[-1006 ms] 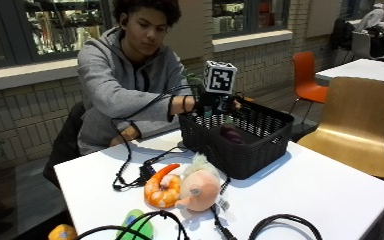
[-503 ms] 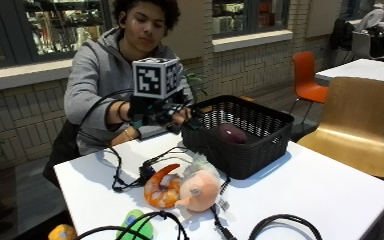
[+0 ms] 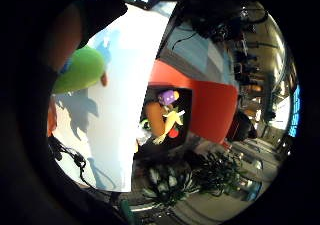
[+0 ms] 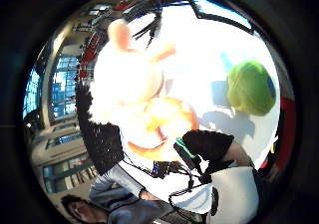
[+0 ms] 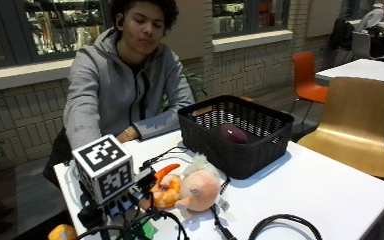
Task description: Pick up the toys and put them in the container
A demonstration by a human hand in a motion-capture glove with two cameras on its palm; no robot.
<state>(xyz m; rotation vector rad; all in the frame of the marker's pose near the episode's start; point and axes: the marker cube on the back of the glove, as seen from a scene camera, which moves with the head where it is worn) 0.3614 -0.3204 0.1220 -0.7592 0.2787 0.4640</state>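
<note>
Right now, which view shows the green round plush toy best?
The thumb side palm view: the green round plush toy lies whole on the white table. The little finger side view shows it partly hidden; the outside view barely shows it.

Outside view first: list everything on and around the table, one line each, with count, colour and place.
Basket: one, black, on the white table.
Toy in basket: one, dark maroon.
Plush toy: one, peach with pale tuft, in front of the basket.
Orange toy: one, beside the plush toy.
Green toy: one, on the table.
Cables: black, near table edge.
Chairs: wooden; orange.
Right hand: hidden under the marker.
</note>
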